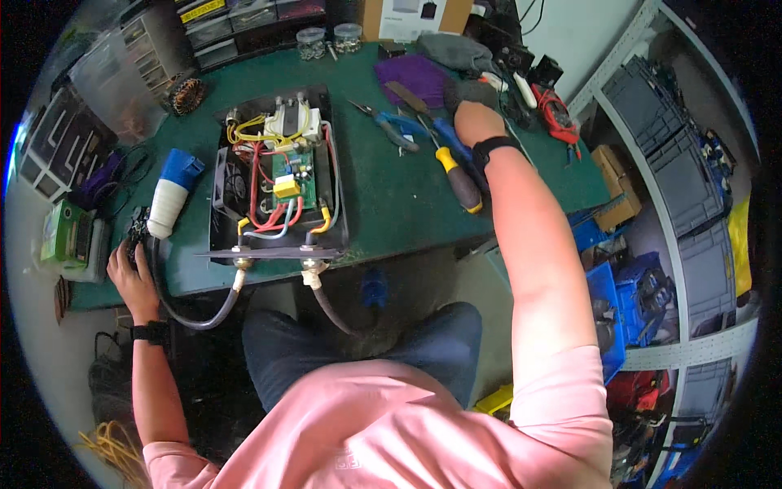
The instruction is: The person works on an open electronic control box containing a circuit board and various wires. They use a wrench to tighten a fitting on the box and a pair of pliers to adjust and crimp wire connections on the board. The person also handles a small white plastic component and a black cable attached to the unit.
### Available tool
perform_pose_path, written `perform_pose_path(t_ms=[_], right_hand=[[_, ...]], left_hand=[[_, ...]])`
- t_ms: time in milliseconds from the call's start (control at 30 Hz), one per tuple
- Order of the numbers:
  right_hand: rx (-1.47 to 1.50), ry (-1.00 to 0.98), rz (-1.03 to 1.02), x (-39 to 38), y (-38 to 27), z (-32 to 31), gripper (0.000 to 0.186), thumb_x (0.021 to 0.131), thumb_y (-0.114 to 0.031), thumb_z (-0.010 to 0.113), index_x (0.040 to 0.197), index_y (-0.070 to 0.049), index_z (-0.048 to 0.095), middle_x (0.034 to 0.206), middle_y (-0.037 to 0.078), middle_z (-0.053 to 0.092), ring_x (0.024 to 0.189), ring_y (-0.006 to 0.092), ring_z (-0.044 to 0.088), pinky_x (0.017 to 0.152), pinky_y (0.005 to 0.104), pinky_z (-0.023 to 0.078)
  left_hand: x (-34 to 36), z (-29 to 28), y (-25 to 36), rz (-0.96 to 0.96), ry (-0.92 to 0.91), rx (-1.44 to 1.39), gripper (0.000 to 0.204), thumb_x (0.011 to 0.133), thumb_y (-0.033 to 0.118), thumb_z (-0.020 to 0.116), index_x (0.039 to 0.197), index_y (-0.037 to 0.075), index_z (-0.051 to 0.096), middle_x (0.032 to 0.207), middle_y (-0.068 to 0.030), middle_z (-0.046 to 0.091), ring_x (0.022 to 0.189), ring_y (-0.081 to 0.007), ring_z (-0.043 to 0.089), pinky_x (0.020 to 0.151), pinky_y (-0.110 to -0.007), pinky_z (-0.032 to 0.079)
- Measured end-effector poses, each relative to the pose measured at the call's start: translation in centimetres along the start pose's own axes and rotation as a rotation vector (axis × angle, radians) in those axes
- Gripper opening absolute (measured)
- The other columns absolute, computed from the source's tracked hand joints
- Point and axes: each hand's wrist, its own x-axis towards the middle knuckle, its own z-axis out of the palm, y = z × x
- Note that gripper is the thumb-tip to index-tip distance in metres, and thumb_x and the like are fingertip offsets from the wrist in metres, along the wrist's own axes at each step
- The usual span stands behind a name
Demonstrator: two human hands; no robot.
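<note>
An open black metal case (pixel 338 175) lies on the bench in front of me, showing a green circuit board (pixel 303 183) and red, yellow and grey wires. Two thick cables leave its near side through metal fittings. To its left lies a blue and white plug (pixel 173 183) on a grey cable. My left hand (pixel 133 279) rests at the bench's left front edge, fingers stretched out against a small black object (pixel 138 228) I cannot make out. My right hand (pixel 479 125) reaches far right beside a dark grey cloth (pixel 472 93); its fingers are hidden from view.
Near my right forearm lie a yellow and black screwdriver (pixel 459 179), blue-handled pliers (pixel 397 134) and a purple cloth (pixel 414 78). A red meter (pixel 555 112) is farther right. Drawers and clear jars (pixel 348 37) line the back. A metal shelf (pixel 652 163) holds crates at the right.
</note>
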Motion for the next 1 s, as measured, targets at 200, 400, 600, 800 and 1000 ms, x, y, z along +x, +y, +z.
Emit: perform_pose_path(t_ms=[200, 400, 600, 800, 1000], right_hand=[[-0.048, 0.0, -0.029, 1.0, 1.6, 0.2, 0.027, 0.091, -0.011, 0.051, 0.104, -0.002, 0.073, 0.11, 0.023, 0.07, 0.103, 0.039, 0.069, 0.088, 0.0475, 0.055], [0.016, 0.048, -0.076, 0.5, 3.9, -1.2, 0.025, 0.09, -0.016, 0.055, 0.1, -0.001, 0.073, 0.101, 0.024, 0.071, 0.098, 0.0398, 0.069, 0.087, 0.0476, 0.055], [0.133, 0.158, 0.034, 0.2, 12.7, -3.9, 0.019, 0.084, -0.02, 0.068, 0.092, -0.004, 0.076, 0.075, 0.015, 0.072, 0.071, 0.0287, 0.071, 0.069, 0.0403, 0.055], [0.084, 0.002, 0.166, -1.2, 16.6, -1.2, 0.023, 0.085, -0.014, 0.057, 0.09, 0.002, 0.074, 0.096, 0.027, 0.069, 0.094, 0.0429, 0.068, 0.086, 0.0491, 0.053], [0.031, -0.013, 0.199, -0.9, 20.3, 2.0, 0.024, 0.085, -0.013, 0.057, 0.096, 0.003, 0.072, 0.104, 0.028, 0.069, 0.099, 0.043, 0.067, 0.086, 0.0485, 0.054]], left_hand=[[-0.2, 0.0, 0.5, -0.011, 0.018, -0.017, 0.037, 0.1, 0.026, 0.056, 0.124, -0.002, 0.059, 0.125, -0.0191, 0.058, 0.119, -0.0378, 0.049, 0.103, -0.046, 0.038], [-0.2, 0.1, -0.1, -0.05, -0.004, -0.015, 0.037, 0.1, 0.025, 0.057, 0.125, -0.002, 0.058, 0.125, -0.0201, 0.057, 0.118, -0.0377, 0.049, 0.104, -0.045, 0.038], [-0.2, 0.9, -0.9, -0.051, 0.0, -0.015, 0.04, 0.101, 0.026, 0.056, 0.127, -0.004, 0.057, 0.128, -0.0232, 0.056, 0.119, -0.0403, 0.049, 0.104, -0.047, 0.037], [-0.4, 0.6, -1.3, -0.055, -0.029, -0.016, 0.04, 0.102, 0.025, 0.054, 0.128, -0.004, 0.056, 0.128, -0.0234, 0.055, 0.119, -0.0411, 0.048, 0.103, -0.048, 0.037], [-0.3, 1.4, -2.0, -0.03, -0.065, -0.003, 0.04, 0.101, 0.024, 0.053, 0.129, -0.004, 0.055, 0.13, -0.0242, 0.054, 0.12, -0.0421, 0.047, 0.105, -0.049, 0.036]])
